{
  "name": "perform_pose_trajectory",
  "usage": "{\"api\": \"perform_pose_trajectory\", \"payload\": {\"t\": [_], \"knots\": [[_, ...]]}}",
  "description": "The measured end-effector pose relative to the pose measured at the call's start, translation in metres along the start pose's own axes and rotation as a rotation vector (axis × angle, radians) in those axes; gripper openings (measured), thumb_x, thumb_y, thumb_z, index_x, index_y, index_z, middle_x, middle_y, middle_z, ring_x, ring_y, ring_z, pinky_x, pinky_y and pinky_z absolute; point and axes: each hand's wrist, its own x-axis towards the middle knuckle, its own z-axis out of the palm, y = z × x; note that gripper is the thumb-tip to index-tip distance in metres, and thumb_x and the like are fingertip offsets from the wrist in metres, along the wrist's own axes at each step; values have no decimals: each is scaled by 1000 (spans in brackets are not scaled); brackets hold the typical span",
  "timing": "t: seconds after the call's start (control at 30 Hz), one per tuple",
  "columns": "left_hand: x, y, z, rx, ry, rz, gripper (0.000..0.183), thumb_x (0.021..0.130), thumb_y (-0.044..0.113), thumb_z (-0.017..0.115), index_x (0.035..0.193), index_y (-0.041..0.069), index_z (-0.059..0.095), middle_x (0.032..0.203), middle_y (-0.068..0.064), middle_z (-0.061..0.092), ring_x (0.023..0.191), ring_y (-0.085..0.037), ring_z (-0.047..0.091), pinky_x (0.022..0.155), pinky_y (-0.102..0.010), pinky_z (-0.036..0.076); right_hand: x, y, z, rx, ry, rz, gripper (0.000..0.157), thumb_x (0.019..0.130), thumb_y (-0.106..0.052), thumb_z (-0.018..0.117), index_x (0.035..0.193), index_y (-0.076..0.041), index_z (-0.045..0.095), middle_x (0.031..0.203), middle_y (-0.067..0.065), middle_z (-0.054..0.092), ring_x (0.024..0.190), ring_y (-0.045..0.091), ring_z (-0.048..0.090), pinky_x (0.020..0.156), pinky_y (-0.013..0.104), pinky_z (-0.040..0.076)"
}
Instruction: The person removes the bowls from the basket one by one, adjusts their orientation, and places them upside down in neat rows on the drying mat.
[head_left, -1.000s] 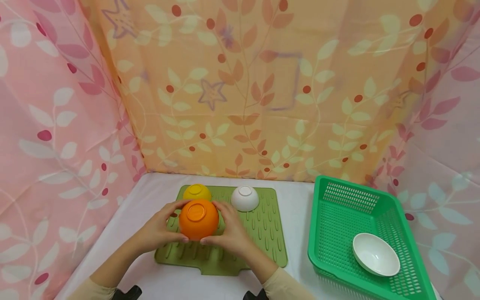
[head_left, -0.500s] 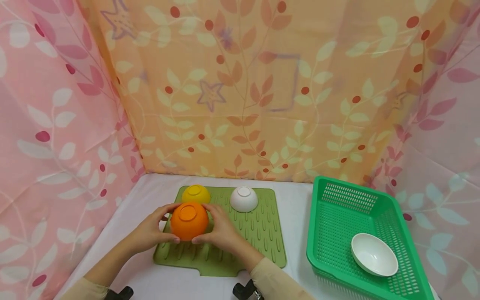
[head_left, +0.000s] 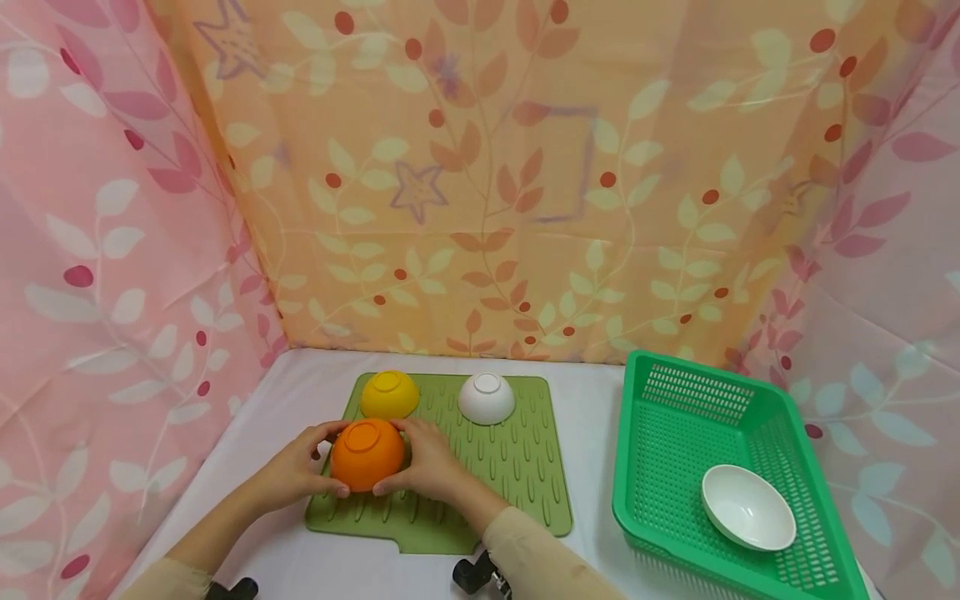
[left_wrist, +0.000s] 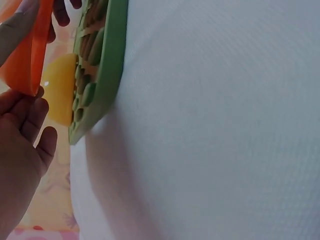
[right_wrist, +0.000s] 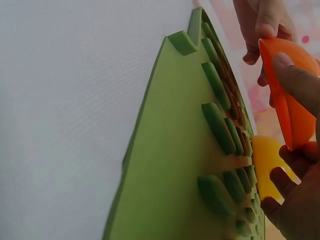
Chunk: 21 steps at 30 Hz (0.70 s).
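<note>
Both hands hold an upside-down orange bowl over the front left of a green ridged drying mat. My left hand grips its left side and my right hand its right, thumbs in front and fingers behind. In the right wrist view, the rim of the orange bowl stands a little above the mat's ridges. Behind it a yellow bowl rests upside down at the mat's back left corner. A white bowl sits upside down to the right of the yellow one.
A green plastic basket stands to the right of the mat, with a white bowl lying upright in it. Patterned cloth walls in the white-covered table at the back and sides.
Both hands have carried the orange bowl left and down, nearer to the mat. More of the yellow bowl now shows behind it.
</note>
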Motion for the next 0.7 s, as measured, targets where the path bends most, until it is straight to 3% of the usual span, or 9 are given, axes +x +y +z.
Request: {"api": "perform_pose_trajectory", "payload": {"t": [0.43,0.7], "knots": [[5,-14,5,-18,-57,1,96,71,41,94,148,12,44,126,-7,55,119,-29,50,106,-67,39,9,7,11,-102,-22,-1,96,68,-54,93,148,-21,51,144,-6,57,130,19,49,112,45,35],[9,-22,8,-37,-77,-18,99,69,42,95,148,12,44,124,-4,57,117,-26,52,111,-64,37,11,9,13,-154,-34,-4,97,68,-56,92,148,-20,51,143,-5,57,130,20,49,109,43,36]]}}
